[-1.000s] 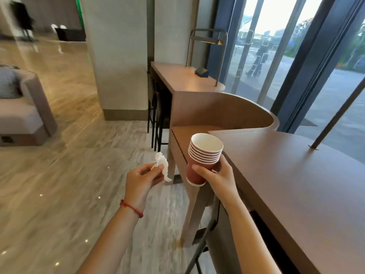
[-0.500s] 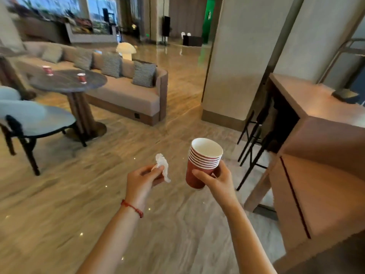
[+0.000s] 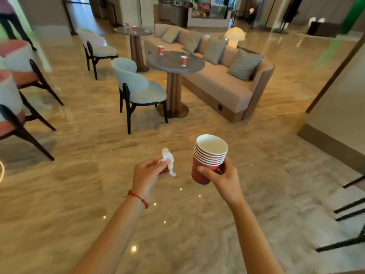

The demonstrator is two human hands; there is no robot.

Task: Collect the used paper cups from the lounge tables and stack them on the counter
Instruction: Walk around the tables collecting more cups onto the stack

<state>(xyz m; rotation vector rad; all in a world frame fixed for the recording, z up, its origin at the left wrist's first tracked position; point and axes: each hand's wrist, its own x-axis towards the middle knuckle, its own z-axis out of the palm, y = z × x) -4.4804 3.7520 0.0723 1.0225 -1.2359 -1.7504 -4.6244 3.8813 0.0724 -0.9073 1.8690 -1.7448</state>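
Observation:
My right hand (image 3: 223,177) grips a stack of several red paper cups (image 3: 207,161), white inside, held upright over the floor. My left hand (image 3: 148,171) pinches a crumpled white tissue (image 3: 167,161). Ahead, a round grey table (image 3: 164,64) carries two red cups, one at its far left (image 3: 161,50) and one nearer the right (image 3: 184,60). A second round table (image 3: 142,32) farther back holds two more red cups (image 3: 134,28), (image 3: 127,24).
A pale chair (image 3: 136,86) stands at the near table's left; another chair (image 3: 96,48) sits farther back. A beige sofa (image 3: 223,86) with cushions runs behind the tables. Chairs with dark legs (image 3: 19,115) line the left edge. Stool legs (image 3: 347,212) show at right. Open marble floor lies between.
The view has swung left, away from the wooden counter toward the lounge tables and sofa. Both hands keep the same hold on the tissue and the cup stack.

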